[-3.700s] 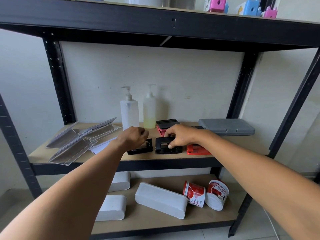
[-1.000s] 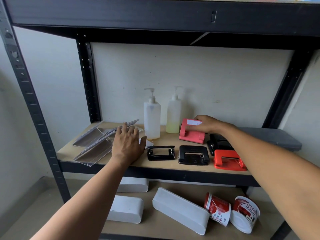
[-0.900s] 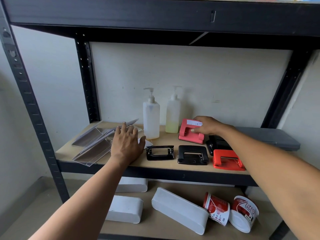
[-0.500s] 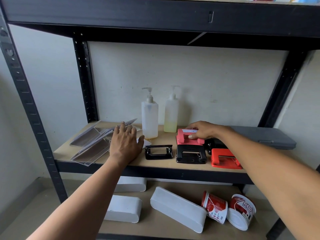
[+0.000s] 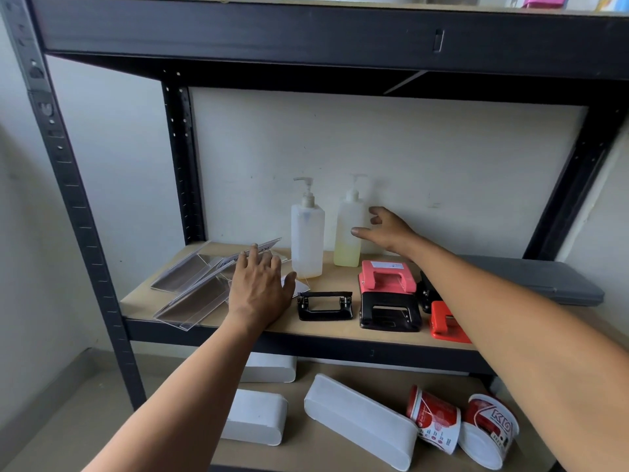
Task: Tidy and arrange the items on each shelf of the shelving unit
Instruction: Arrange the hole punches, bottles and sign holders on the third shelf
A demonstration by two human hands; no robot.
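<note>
the right forearm (image 5: 510, 318) covered part of the red hole punch (image 5: 442, 323) and most of a black one (image 5: 427, 294) behind it. the grey case (image 5: 544, 281) was partly hidden too. the yellow-tinted bottle (image 5: 349, 229) was blurred at its pump. items on the top shelf (image 5: 306, 32) were cut off by the upper edge.

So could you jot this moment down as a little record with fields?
left hand: flat on the clear plastic holders
right hand: open beside the yellowish bottle, not gripping
middle shelf: two pump bottles, five hole punches, grey case
pink punch: behind a black punch
lower shelf: white boxes, two tipped red tubs
</note>
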